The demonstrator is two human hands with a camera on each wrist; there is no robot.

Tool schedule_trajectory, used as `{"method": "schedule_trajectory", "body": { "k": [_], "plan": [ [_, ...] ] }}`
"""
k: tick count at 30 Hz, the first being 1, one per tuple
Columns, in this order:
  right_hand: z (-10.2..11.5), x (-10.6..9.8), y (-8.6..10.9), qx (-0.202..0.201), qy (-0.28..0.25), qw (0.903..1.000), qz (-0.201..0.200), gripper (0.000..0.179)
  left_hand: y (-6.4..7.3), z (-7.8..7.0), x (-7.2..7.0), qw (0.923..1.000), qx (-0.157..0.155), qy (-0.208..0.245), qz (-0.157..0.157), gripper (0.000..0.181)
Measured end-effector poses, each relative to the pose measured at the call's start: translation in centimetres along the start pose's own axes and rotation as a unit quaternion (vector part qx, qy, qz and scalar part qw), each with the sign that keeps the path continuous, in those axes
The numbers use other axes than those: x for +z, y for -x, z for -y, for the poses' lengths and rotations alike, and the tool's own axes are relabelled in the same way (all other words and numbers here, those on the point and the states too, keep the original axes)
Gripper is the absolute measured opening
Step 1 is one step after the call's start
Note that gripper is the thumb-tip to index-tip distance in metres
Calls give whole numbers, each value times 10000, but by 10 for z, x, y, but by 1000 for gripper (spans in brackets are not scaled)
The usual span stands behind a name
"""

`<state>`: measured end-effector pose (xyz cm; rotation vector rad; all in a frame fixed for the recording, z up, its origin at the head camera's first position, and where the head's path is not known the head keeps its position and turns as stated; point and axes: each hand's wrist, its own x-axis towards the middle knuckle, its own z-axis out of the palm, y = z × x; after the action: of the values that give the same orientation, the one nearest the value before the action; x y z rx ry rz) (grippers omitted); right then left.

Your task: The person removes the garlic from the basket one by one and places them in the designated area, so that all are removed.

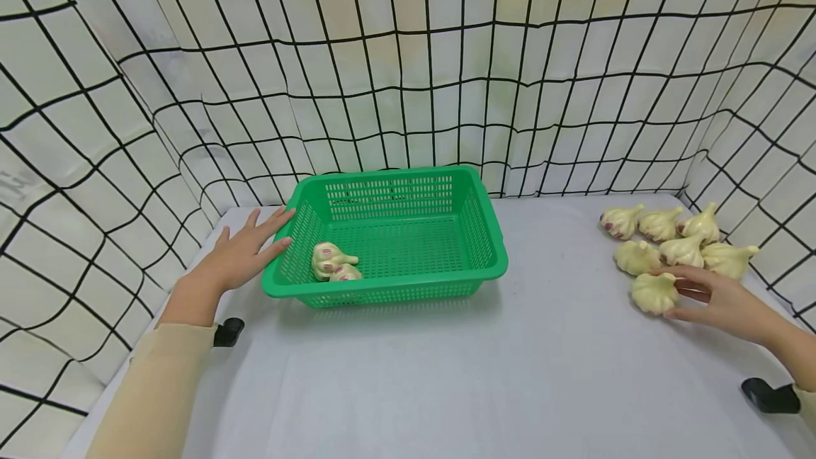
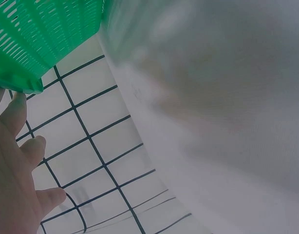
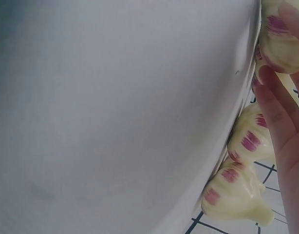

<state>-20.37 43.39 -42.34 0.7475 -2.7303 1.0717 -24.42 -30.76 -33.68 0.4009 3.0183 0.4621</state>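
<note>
My left hand [image 1: 244, 255] has its fingers spread, with the fingertips at the left rim of a green plastic basket [image 1: 395, 285]. Two garlic bulbs [image 1: 331, 258] with purple marks lie in the basket's front left corner. Far to the right, my right hand [image 1: 723, 302] pinches a pale garlic bulb [image 1: 653, 295] between thumb and fingers, at the front of a group of several more bulbs [image 1: 681, 252]. In the right wrist view, this bulb [image 3: 281, 48] shows at the upper right edge, with other bulbs [image 3: 232, 192] below it.
A white cloth covers the table [image 1: 408, 374]. White walls with black grid netting [image 1: 421, 83] enclose its back and both sides. Each wrist carries a small black device [image 1: 229, 332]. The basket stands near the back, left of the middle.
</note>
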Motion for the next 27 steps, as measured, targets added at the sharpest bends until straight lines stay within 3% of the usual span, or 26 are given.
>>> {"method": "schedule_trajectory", "body": {
  "k": [15, 27],
  "plan": [
    [-3, -4, 2, 246, 54, 9996, 124, 62, 0, 0, 1, 10000, 4, 43, 14, 70],
    [4, -13, 2, 884, 510, 9943, 303, 62, 1, 0, 0, 10000, 52, 69, -10, 70]
  ]
}}
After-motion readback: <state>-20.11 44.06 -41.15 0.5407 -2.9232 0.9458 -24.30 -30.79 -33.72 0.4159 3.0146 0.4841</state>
